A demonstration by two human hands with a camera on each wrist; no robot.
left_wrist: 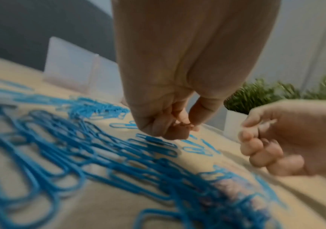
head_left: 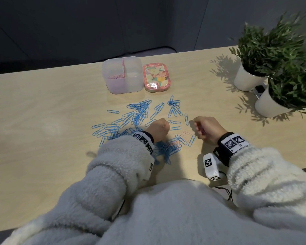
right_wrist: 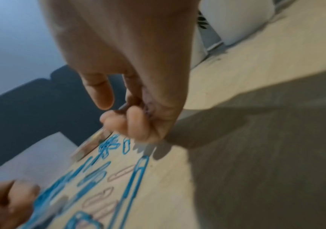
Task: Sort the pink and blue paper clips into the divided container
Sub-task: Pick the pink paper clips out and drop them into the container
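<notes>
Many blue paper clips (head_left: pixel 138 114) lie scattered across the wooden table (head_left: pixel 42 106), with a few pale pink clips (head_left: pixel 184 134) among them between my hands. The translucent divided container (head_left: pixel 122 75) stands at the back; its left compartment holds pink clips (head_left: pixel 116 77), and the right one looks empty. My left hand (head_left: pixel 163 124) hovers over the pile in a fist and pinches what looks like a pink clip (left_wrist: pixel 185 124). My right hand (head_left: pixel 199 129) is curled round a few pink clips (head_left: pixel 201 129), just right of the pile. The wrist views are blurred.
A floral tin (head_left: pixel 155 77) sits right beside the container. Two potted plants in white pots (head_left: pixel 247 78) (head_left: pixel 272 101) stand at the right edge. A small white tagged device (head_left: pixel 210 165) lies near my right wrist.
</notes>
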